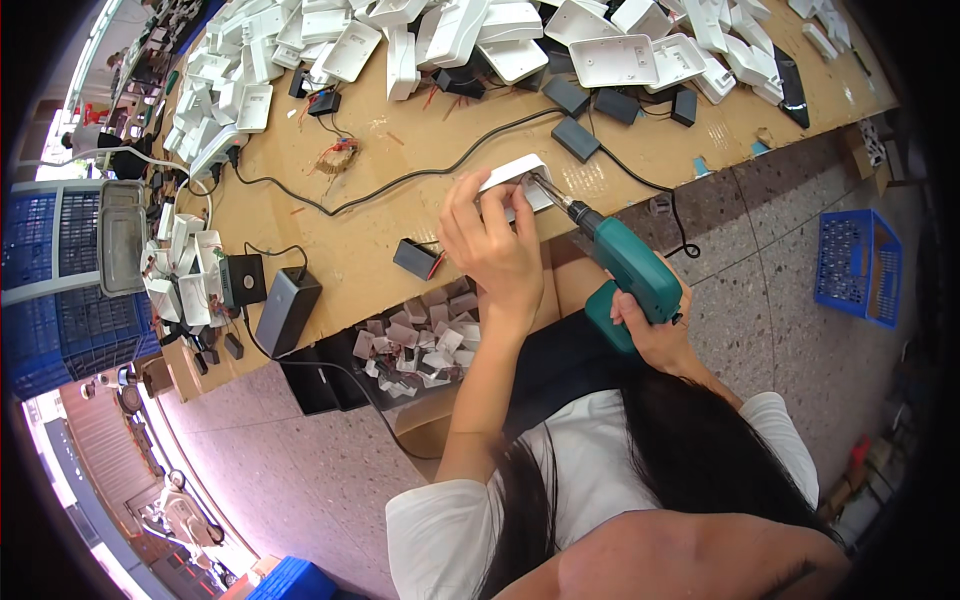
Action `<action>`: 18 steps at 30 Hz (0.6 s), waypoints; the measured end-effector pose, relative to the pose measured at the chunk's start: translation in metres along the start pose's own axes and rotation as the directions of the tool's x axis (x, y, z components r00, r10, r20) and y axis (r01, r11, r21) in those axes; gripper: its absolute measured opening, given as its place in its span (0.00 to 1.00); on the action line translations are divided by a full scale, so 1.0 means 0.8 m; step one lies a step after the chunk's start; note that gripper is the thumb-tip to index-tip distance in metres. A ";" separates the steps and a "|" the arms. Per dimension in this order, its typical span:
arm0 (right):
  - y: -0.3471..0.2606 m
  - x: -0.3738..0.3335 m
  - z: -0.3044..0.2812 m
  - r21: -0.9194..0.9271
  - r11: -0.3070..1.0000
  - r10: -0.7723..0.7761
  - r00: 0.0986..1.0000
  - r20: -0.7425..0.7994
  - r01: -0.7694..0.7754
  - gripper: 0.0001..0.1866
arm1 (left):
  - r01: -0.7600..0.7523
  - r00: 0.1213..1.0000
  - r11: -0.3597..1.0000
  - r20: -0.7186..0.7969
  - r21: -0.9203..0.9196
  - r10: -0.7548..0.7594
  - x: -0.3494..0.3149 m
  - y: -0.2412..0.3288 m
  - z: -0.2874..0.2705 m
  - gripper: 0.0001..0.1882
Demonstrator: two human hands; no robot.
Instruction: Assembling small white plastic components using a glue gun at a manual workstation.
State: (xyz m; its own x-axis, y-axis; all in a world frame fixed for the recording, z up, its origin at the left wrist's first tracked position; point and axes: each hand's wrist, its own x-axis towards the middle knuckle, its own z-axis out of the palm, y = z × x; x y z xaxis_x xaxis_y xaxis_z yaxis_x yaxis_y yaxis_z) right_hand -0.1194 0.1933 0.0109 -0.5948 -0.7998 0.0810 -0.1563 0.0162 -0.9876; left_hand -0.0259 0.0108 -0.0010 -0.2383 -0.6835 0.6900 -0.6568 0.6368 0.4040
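My left hand (492, 232) is closed around a white plastic housing (516, 172), tilting it up at the table's near edge. In my right hand (655, 325) is a green cordless screwdriver (635, 265), gripped by its handle. Its long bit reaches into the open side of the housing; the tip and whatever it touches there are too small to tell. A small black box (415, 258) with red wires lies on the table just left of my left hand. Beyond the screwdriver rests a dark grey block (576, 140) with a cable.
White plastic housings (613, 62) are heaped along the table's far side. A black cable (400, 178) crosses the cardboard-covered tabletop (380, 225). A black power adapter (288, 310) stands at left. Below the edge sits a bin of small white parts (425, 345). A blue crate (858, 268) stands on the floor.
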 end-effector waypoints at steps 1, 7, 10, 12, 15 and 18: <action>0.000 0.000 0.000 -0.005 1.000 -0.012 1.000 0.007 0.012 0.13 | -0.002 1.000 1.000 -0.001 -0.001 0.002 0.000 0.000 0.000 0.09; -0.005 0.001 0.003 0.017 1.000 0.004 1.000 -0.006 -0.003 0.12 | 0.027 1.000 1.000 0.007 -0.016 -0.027 0.001 0.001 0.000 0.08; -0.007 0.001 0.004 0.007 1.000 -0.001 1.000 -0.009 0.001 0.11 | 0.036 0.999 0.999 0.012 -0.007 -0.036 0.001 0.002 0.000 0.08; -0.009 0.001 0.005 0.015 1.000 0.009 1.000 -0.017 -0.009 0.11 | 0.039 0.999 0.999 0.009 0.000 -0.039 0.001 0.004 0.000 0.08; -0.011 0.001 0.004 -0.039 0.999 0.002 1.000 -0.005 -0.002 0.10 | 0.049 0.999 0.999 0.008 0.006 -0.049 0.000 0.006 -0.001 0.08; -0.013 0.002 0.005 -0.032 0.999 0.027 1.000 0.006 -0.027 0.10 | 0.056 0.998 0.998 0.007 0.011 -0.056 0.000 0.007 -0.001 0.08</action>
State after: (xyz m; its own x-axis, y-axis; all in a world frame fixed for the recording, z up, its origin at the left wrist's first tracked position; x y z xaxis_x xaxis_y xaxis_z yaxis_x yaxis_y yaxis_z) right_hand -0.1159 0.1894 0.0206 -0.5940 -0.8026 0.0537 -0.1655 0.0566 -0.9846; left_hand -0.0294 0.0146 0.0016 -0.2059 -0.7204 0.6623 -0.6769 0.5936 0.4353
